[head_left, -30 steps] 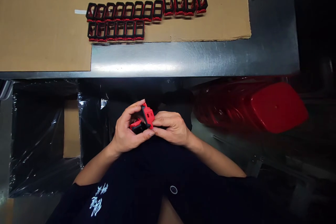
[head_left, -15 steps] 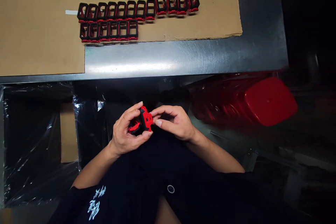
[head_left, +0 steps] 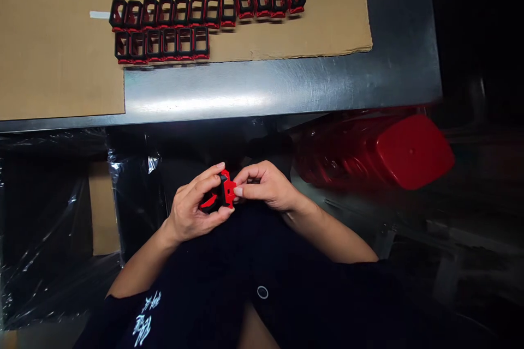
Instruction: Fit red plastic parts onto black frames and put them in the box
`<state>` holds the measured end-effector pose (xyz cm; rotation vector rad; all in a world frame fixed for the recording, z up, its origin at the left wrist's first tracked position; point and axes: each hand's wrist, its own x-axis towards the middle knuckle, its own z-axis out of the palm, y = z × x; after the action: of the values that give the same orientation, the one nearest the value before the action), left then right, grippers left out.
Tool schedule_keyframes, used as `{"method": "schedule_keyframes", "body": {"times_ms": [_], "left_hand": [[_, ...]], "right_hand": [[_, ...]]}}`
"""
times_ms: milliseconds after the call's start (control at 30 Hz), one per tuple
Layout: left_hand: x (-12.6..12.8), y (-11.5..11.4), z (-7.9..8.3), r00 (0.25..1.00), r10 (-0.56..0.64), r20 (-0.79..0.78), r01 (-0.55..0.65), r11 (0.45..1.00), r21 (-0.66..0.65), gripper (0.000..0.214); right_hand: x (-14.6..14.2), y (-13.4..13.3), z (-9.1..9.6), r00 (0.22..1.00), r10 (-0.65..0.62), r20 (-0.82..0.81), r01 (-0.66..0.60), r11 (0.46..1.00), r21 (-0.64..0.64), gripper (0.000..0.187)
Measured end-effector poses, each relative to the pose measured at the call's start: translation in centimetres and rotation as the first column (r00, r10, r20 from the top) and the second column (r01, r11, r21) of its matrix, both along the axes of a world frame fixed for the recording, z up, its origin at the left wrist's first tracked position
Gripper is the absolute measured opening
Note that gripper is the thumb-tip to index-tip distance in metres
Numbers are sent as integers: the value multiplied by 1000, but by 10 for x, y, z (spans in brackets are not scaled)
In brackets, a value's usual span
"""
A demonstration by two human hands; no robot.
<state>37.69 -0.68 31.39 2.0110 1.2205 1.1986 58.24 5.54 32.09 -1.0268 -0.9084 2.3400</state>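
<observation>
My left hand (head_left: 192,204) is wrapped round a red-and-black plastic frame (head_left: 228,191), with fingers along its top and the thumb beneath. The frame's red side, which has a small dark hole, faces right, and its black part lies toward my palm. My right hand (head_left: 270,188) pinches the red side's right edge between thumb and forefinger. Both hands are in front of my body, below the table's near edge. On the cardboard, several similar black-and-red frames (head_left: 180,12) stand in two rows, their openings upward.
A cardboard sheet (head_left: 61,65) covers part of the metal table (head_left: 278,84). Right of my hands, below the table edge, is a shiny red container (head_left: 413,152). Dark plastic film (head_left: 45,218) hangs at the left beside a strip of cardboard (head_left: 103,212).
My right thumb and forefinger have closed on the red edge of the frame. The table and rows have shifted slightly left and up in the view.
</observation>
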Motion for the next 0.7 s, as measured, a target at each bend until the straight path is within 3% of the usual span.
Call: {"method": "schedule_keyframes", "body": {"times_ms": [267,400,533,600,700], "left_hand": [[0,-2,-1,999,16,-33,-14,998,57,69],[1,-3,-1,991,28,-132,-11,991,131,92],[-3,-3,-4,966,71,-249,-18,978,207,110],[-7,-1,-6,962,81,-261,-15,970,244,111],[-11,1,-6,984,34,-175,1,980,199,111]], "right_hand": [[-2,-3,1,1000,-10,5,9,1000,18,35],[-7,-9,13,987,-69,146,21,952,305,44],[-10,-12,20,964,-123,234,-14,860,511,30],[-9,-12,17,973,-118,199,4,868,496,29],[-3,-12,7,994,-79,82,50,949,311,35]]}}
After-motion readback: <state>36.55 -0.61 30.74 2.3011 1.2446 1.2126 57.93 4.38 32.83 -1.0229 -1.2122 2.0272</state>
